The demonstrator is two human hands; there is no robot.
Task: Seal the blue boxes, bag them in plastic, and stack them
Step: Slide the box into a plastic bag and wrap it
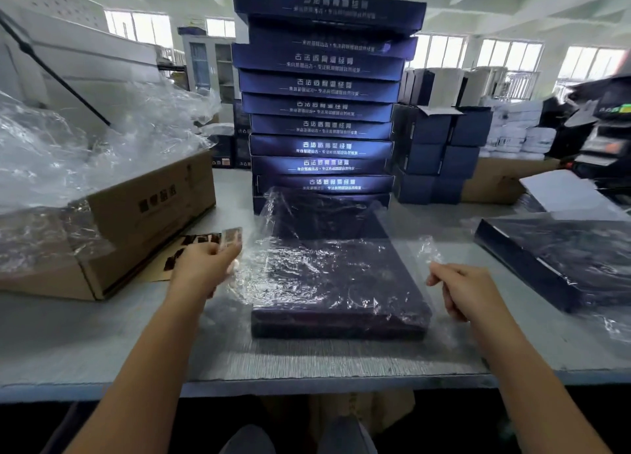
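A flat dark blue box (pixel 341 303) lies in front of me on the grey table, partly inside a clear plastic bag (pixel 307 235) whose open end rises toward the stack. My left hand (pixel 208 265) pinches the bag's left edge. My right hand (pixel 467 293) pinches the bag's thin right edge beside the box. Behind the box stands a tall stack of blue boxes (pixel 324 108) with white lettering, leaning slightly at the top.
A cardboard carton (pixel 143 224) with loose clear plastic (pixel 85 146) sits at the left, with a sheet of dark stickers (pixel 201 245) beside it. Another bagged blue box (pixel 560 262) lies at the right. Smaller blue cartons (pixel 440 156) stand behind. The table edge (pixel 307 385) runs near me.
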